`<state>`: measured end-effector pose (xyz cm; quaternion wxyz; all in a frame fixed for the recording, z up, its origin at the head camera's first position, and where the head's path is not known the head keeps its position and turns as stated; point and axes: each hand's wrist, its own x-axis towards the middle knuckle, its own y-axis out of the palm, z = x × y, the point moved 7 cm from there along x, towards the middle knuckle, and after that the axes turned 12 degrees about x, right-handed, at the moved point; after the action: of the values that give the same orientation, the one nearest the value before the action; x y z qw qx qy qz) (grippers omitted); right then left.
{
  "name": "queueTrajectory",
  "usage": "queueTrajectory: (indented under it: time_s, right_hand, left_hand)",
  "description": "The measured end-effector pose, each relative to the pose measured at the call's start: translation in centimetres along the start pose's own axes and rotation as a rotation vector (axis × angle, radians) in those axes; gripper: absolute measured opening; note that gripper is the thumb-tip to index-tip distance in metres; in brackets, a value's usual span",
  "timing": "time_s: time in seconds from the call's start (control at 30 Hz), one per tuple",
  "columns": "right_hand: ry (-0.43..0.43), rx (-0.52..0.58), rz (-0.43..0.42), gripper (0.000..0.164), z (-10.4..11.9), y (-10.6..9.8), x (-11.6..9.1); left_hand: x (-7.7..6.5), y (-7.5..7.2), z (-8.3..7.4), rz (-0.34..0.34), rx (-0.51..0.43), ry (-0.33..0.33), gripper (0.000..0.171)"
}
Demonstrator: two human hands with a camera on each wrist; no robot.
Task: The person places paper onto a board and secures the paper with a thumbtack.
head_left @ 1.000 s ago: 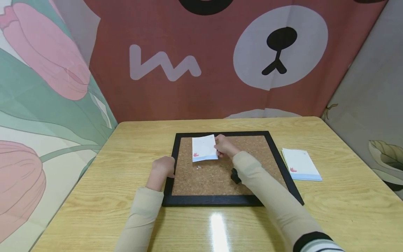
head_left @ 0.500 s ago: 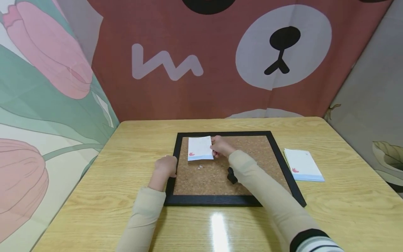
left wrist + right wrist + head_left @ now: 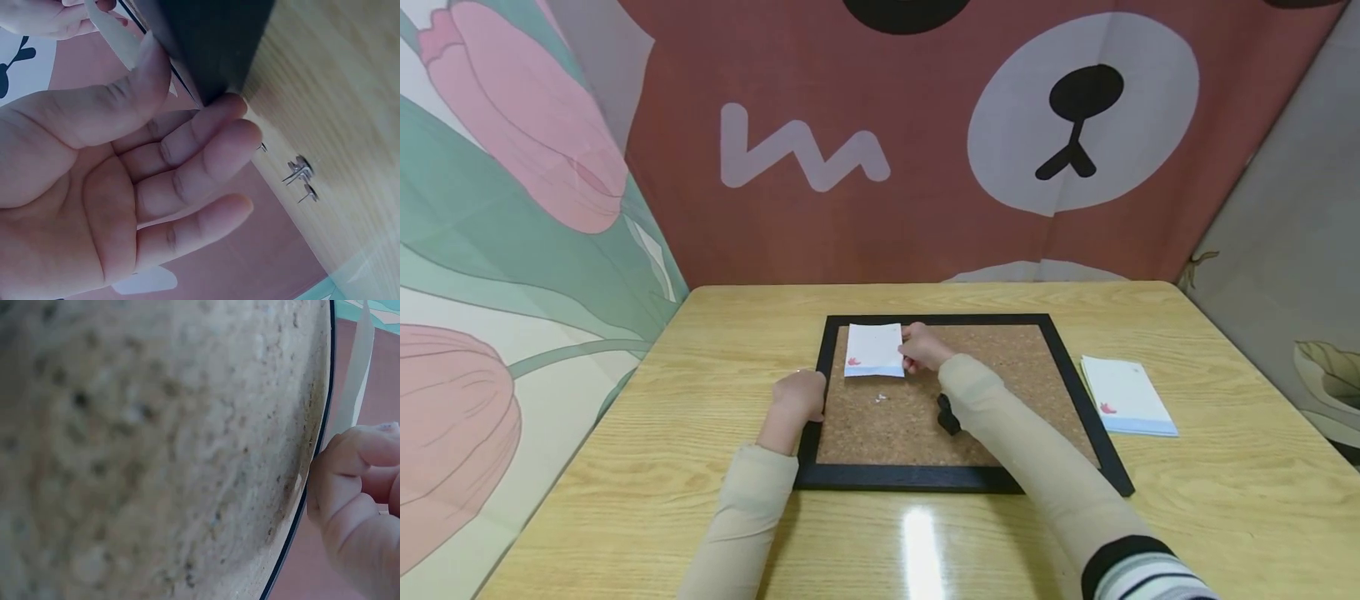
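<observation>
The sheet of paper [image 3: 874, 348] was over the upper left part of the cork surface [image 3: 880, 433], just inside the black frame [image 3: 910, 477]. It lay directly to the left of the right hand [image 3: 921, 348], which pinched its right edge between thumb and curled fingers. The right wrist view showed the sheet nearly edge-on beyond the fingertips; whether it was flat against the cork could not be told.

The left hand [image 3: 800, 394], nearer the person and to the left of the sheet, held the frame's left side, its thumb on one face and its index finger against the outer edge. Small metal pieces with thin prongs [image 3: 303, 169] lay on the table [image 3: 700, 350] beyond its fingers. A few tiny clear bits [image 3: 880, 398] sat on the cork just below the sheet.

The sheet carried a pinkish-red motif at its lower left and a pale blue band along the bottom. The stack of sheets [image 3: 1127, 396] right of the frame had the same print on top, with a mark near its upper right corner too small to read.
</observation>
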<state>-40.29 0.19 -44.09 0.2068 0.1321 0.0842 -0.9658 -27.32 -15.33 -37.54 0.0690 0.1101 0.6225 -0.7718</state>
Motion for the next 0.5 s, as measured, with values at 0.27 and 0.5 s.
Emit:
queueTrajectory:
  time_s: [0.27, 0.5]
  right_hand:
    - [0.038, 0.019, -0.013, 0.017, -3.9, -1.3, 6.0]
    - [0.125, -0.030, -0.041, 0.031, 2.0, 1.5, -2.4]
  left_hand:
    - [0.0, -0.1, 0.0, 0.014, -0.004, 0.020, 0.023]
    - [0.1, -0.3, 0.4, 0.041, 0.015, 0.035, 0.030]
